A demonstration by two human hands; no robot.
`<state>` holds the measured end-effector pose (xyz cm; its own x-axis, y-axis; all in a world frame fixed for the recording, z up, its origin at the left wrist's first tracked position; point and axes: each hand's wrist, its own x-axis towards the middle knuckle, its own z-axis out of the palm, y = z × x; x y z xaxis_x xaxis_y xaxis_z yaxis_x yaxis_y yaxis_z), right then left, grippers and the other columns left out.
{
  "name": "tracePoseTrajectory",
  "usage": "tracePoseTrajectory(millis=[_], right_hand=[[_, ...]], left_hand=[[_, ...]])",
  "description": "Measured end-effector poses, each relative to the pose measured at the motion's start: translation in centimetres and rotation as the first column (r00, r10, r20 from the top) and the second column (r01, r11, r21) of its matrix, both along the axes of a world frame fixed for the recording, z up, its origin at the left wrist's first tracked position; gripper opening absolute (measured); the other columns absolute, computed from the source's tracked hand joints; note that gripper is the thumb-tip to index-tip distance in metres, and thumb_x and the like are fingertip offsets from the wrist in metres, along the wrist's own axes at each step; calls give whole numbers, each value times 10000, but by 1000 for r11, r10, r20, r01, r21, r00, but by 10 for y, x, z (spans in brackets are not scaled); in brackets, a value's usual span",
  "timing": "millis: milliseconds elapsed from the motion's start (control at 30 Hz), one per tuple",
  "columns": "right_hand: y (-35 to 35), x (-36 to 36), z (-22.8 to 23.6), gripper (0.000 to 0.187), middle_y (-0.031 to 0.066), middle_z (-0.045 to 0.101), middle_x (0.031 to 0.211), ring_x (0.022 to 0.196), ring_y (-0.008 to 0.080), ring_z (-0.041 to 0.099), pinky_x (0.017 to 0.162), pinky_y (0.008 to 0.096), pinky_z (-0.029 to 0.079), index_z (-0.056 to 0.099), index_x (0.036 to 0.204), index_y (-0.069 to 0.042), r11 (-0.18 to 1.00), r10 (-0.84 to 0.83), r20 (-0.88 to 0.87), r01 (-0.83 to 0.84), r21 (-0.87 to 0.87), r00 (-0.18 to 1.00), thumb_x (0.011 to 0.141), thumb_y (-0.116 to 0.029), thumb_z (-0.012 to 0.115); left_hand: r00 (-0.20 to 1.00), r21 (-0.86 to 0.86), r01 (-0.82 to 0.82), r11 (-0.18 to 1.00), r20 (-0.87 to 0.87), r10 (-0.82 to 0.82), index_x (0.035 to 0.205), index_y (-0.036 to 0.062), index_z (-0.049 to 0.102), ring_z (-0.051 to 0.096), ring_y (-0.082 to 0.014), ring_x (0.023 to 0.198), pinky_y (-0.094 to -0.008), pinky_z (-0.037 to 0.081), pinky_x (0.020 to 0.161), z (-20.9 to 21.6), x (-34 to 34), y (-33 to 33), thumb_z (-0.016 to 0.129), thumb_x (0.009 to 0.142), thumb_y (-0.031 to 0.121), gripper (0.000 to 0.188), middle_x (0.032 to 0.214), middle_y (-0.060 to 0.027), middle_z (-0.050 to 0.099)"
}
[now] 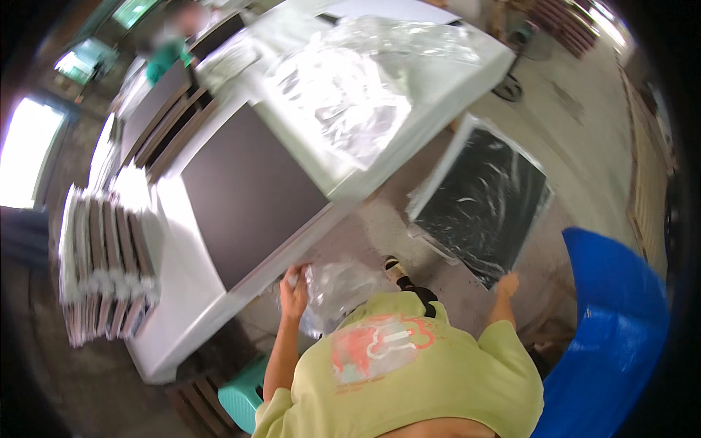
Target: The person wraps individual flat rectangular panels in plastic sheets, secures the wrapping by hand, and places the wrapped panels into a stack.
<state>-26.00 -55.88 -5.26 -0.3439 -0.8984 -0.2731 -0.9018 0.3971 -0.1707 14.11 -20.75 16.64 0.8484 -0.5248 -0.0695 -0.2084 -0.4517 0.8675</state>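
Wrapped dark panel: one, a black sheet (478, 193) in clear plastic, tilted, beyond the right hand (509, 285); from that hand it reaches out between 11 and 12 o'clock, its lowest corner just beside the fingers.
Right fingers: drawn together, closed on the lower edge of the wrapped sheet; the separate fingertips are too small to make out.
Left fingers: the left hand (293, 295) has them bunched and clamped on crumpled clear film (339, 288), which hangs toward 3 o'clock from that hand; the black sheet is well apart from them.
Bare dark panel: one (252, 190), flat on the white surface (179, 306), between 9 and 10 o'clock from the centre of view.
Loose plastic: one glossy heap (343, 95) on the surface, at 12 o'clock.
Panel stack: one (109, 255), near 9 o'clock, its sheets too crowded to count.
Leaning panels: several (168, 120), at 10 o'clock.
Blue sheet: one, curved (613, 328), at 4 o'clock.
Green stool: one (239, 398), at 7 o'clock.
Other person: one, in a green top (164, 62), blurred, between 10 and 11 o'clock.
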Motion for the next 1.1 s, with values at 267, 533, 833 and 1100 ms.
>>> tracePoseTrajectory(millis=[267, 533, 833, 1100], right_hand=[[4, 129, 45, 263, 142, 524, 996, 865, 271, 525, 750, 357, 430, 547, 997, -16, 544, 740, 136, -466, -698, 659, 763, -126, 595], [211, 363, 306, 415, 104, 549, 1002, 899, 209, 532, 779, 311, 420, 527, 1034, -34, 8, 565, 560, -675, -738, -606, 705, -235, 683], [258, 402, 291, 70, 30, 582, 678, 629, 84, 540, 555, 217, 413, 570, 795, -2, 214, 342, 880, -885, -414, -329, 771, -58, 603], [291, 415, 300, 108, 61, 561, 669, 610, 113, 515, 558, 241, 413, 563, 808, -6, 206, 638, 617, -669, -714, -462, 841, -98, 518]], left_hand=[[994, -456, -95, 885, -93, 59, 1131, 43, 451, 542, -153, 813, -250, 405, 686, 63, 30, -30, 338, 889, 442, 480, 919, -95, 564], [959, -674, -281, 683, -217, 181, 1217, 61, 343, 546, -196, 885, -278, 436, 683, 83, 13, 5, 261, 864, 536, 597, 1000, -116, 531], [865, -317, -496, 808, -256, 431, 932, 17, 598, 469, -63, 641, -203, 380, 579, 84, 2, 85, 681, 728, 252, 322, 720, -4, 566], [713, -505, -684, 526, -309, 629, 669, 57, 485, 409, -79, 548, -246, 349, 517, 64, -3, 123, 493, 849, 391, 379, 556, 24, 429]])
